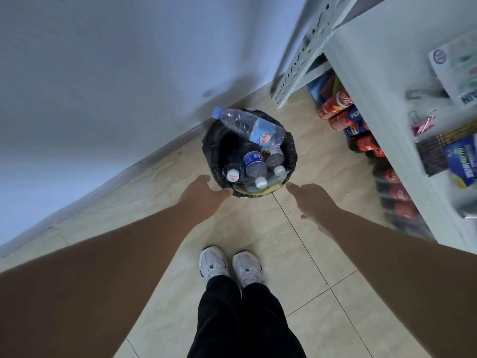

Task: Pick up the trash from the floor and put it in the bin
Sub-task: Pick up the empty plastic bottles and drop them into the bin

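Observation:
A round bin (212, 151) lined with a black bag stands on the tiled floor against the wall. A clear plastic bottle (249, 126) with a blue cap lies across its far rim. Several more bottles (254, 166) with white caps fill the inside. My left hand (206, 192) reaches to the bin's near left edge, fingers apart and empty. On the near right side my right hand (309, 200) is open too, its fingertip close to the rim. Neither hand holds anything.
A white shelf unit (382, 104) stands on the right with stationery on top and red and blue drink cans (343, 115) packed on the floor beneath. The grey wall (103, 86) runs along the left. My white shoes (229, 267) stand on beige tiles.

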